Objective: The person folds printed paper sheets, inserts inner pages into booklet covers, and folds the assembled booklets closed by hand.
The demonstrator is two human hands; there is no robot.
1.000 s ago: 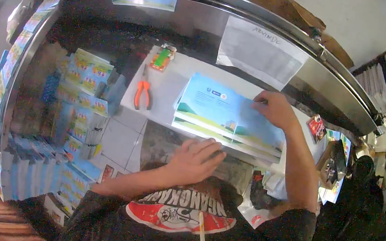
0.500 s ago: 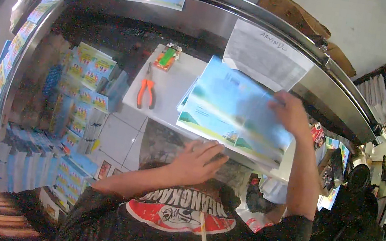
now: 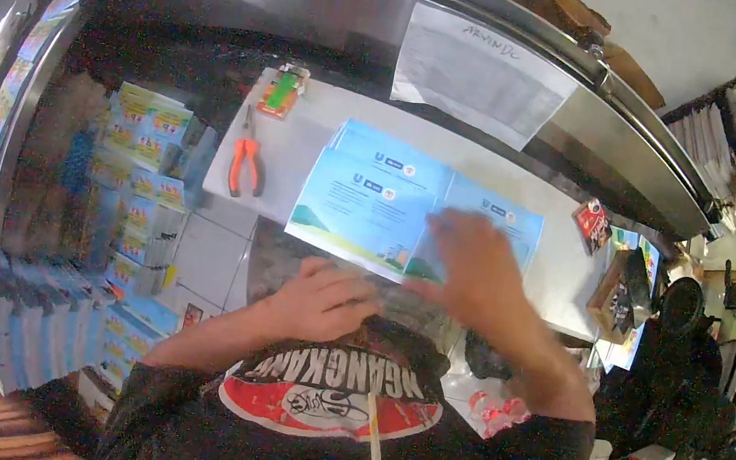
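Loosely spread, the left hand (image 3: 325, 303) appears to hold nothing, just below the blue papers (image 3: 358, 204) near the centre of the frame. Blurred, the right hand (image 3: 470, 264) overlaps them; its grip cannot be told. They overlap on a white table (image 3: 313, 120), with orange-handled pliers (image 3: 246, 159) left of centre.

White bench (image 3: 290, 160) carrying printed sheets (image 3: 364, 196), pliers (image 3: 247, 149) and two small packs

The sheets, blue above and green below, overlap unevenly near the middle, reaching the front edge. Left of them lie the pliers, orange-red handles spread toward the front. Just behind the pliers sits a green-and-orange pack (image 3: 283, 93); a red pack (image 3: 592, 225) lies toward the right rear.
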